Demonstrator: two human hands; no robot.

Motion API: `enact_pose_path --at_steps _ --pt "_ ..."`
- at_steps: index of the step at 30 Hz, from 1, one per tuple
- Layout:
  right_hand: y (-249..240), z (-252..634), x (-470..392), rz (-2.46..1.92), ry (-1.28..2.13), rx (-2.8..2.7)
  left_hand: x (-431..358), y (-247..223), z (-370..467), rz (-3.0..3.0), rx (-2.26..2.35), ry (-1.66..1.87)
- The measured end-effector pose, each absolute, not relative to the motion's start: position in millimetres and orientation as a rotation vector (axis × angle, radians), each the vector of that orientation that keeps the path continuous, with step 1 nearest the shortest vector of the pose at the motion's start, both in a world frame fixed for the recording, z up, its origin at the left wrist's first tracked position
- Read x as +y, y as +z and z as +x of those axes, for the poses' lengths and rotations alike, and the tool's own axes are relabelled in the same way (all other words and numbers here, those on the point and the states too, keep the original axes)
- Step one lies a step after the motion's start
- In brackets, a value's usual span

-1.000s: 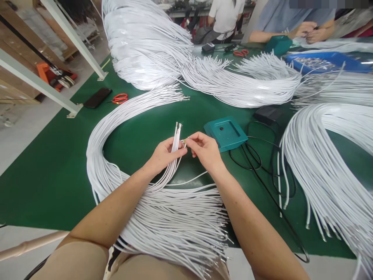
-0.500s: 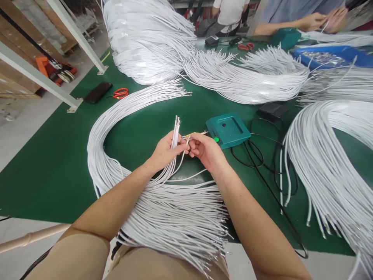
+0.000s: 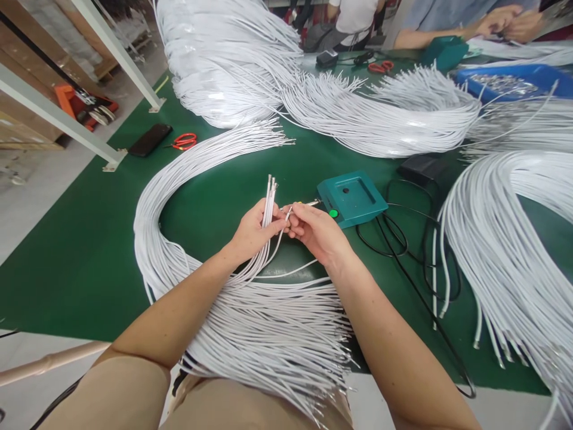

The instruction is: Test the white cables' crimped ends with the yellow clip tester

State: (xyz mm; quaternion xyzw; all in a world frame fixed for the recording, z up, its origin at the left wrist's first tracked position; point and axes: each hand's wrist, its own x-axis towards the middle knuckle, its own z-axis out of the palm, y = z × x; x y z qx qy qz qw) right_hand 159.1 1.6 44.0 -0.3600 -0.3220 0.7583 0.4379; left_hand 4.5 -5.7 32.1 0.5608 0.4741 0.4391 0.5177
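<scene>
Several white cables [image 3: 268, 206] stand upright in my left hand [image 3: 256, 232], their tips above its fingers. Between my two hands a single cable end [image 3: 289, 214] is pinched; my right hand [image 3: 313, 229] has its thumb and forefinger closed on it, and my left thumb touches the same cable lower down. Just beyond my right hand is a teal device [image 3: 352, 200] with a green button and a thin metal rod pointing at my fingers. A large bundle of white cables [image 3: 268, 322] lies under my forearms and curves round to the left.
Red-handled scissors [image 3: 184, 141] and a black phone [image 3: 150, 140] lie at the back left. More white cables [image 3: 505, 239] are heaped at the right and back. Black cords [image 3: 398, 251] run right of the device. Across the green table [image 3: 80, 257], a person's hands work near a blue tray [image 3: 532, 83].
My hands hold nearly the same pose, with the right fingers slightly closer to the left. The view has shifted a little. The other person's hands have moved closer together.
</scene>
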Motion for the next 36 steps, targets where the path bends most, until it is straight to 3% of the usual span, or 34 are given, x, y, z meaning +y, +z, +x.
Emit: enact_pose_path --at_steps 7,16,27,36 --pt "44.6 154.4 -2.3 -1.144 1.397 -1.144 -6.4 34.0 4.1 1.234 0.988 1.035" --pt "36.2 157.7 -2.7 -1.325 0.063 -2.166 0.8 33.3 -0.8 0.697 0.864 0.901" --pt "42.2 182.5 35.7 -1.362 -0.136 -2.597 8.4 21.4 -3.5 1.182 1.229 0.947" --pt "42.3 181.6 48.3 -1.386 -0.098 -2.621 13.4 7.8 -4.1 1.181 1.306 0.923"
